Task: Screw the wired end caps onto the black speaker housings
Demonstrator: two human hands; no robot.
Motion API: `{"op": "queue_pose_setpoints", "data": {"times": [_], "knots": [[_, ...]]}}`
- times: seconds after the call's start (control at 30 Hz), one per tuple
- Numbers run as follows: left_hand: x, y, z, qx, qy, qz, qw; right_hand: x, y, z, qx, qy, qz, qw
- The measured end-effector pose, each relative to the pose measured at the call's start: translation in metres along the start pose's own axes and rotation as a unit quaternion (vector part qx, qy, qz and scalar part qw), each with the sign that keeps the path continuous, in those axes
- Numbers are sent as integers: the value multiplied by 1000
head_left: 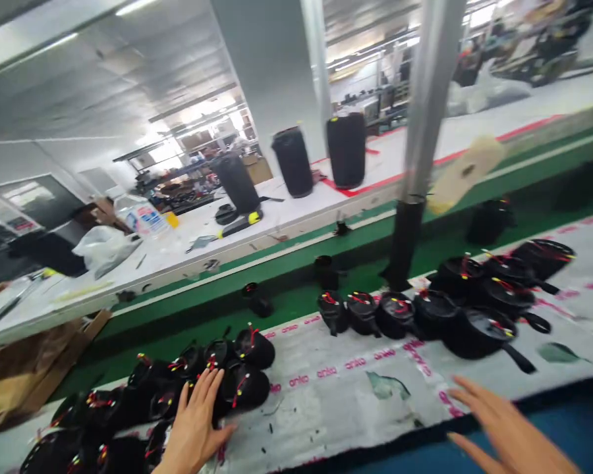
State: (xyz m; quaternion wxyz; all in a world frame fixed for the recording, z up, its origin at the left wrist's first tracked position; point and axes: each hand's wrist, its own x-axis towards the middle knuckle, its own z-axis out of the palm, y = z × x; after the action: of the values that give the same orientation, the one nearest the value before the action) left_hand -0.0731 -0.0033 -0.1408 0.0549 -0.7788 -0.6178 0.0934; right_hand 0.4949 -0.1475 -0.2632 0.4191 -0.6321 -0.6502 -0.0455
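My left hand (194, 418) rests at the right side of a group of black cylindrical housings (250, 388), its fingers stretched out and touching or just over the nearest ones. Red and yellow wires with small connectors stick out of their tops. My right hand (504, 421) hovers over the front edge of the bench, fingers apart and holding nothing. Beyond it stands a second group of black housings (479, 332), some with a short black strap or handle. Both groups sit on a bench covered with grey sheeting (321, 421) that bears pink printed tape.
A green conveyor belt (296, 299) runs behind the bench, with a few black parts on it. Past it, a white table (178, 263) holds tall black cylinders (346, 151), a plastic bottle (145, 217) and a yellow-black cutter (240, 224). A metal post (427, 118) rises between.
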Motion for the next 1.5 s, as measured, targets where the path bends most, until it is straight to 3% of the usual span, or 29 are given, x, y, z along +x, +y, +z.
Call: {"op": "queue_pose_setpoints", "data": {"times": [0.1, 0.17, 0.23, 0.3, 0.37, 0.5, 0.6, 0.73, 0.87, 1.03, 1.27, 1.5], "knots": [[-4, -19, 11, -51, 15, 14, 999, 82, -117, 88, 75, -202, -91, 972], [-2, -32, 17, -79, 31, 7, 996, 133, -203, 132, 129, -317, -139, 929], [6, -44, 22, -103, 45, -5, 994, 171, -276, 169, 136, -391, -181, 892], [19, -53, 26, -123, 54, -8, 991, 190, -324, 204, 89, -437, -192, 874], [32, -58, 26, -135, 56, -3, 989, 193, -347, 236, 44, -452, -171, 874], [42, -57, 20, -126, 52, 16, 991, 181, -348, 268, -21, -466, -122, 876], [34, -53, 21, -97, 42, 21, 994, 179, -342, 264, -15, -465, -140, 874], [24, -43, 40, -29, 34, 9, 999, 176, -342, 250, 3, -471, -168, 866], [21, -28, 54, 26, 53, -15, 998, 154, -346, 251, -26, -452, -162, 877], [31, -21, 50, 33, 66, -32, 997, 132, -347, 262, -39, -443, -165, 881], [45, -29, 48, 28, 68, -27, 997, 142, -336, 276, -64, -443, -154, 881], [41, -27, 53, 51, 103, -26, 993, 142, -335, 258, -39, -425, -122, 896]]}}
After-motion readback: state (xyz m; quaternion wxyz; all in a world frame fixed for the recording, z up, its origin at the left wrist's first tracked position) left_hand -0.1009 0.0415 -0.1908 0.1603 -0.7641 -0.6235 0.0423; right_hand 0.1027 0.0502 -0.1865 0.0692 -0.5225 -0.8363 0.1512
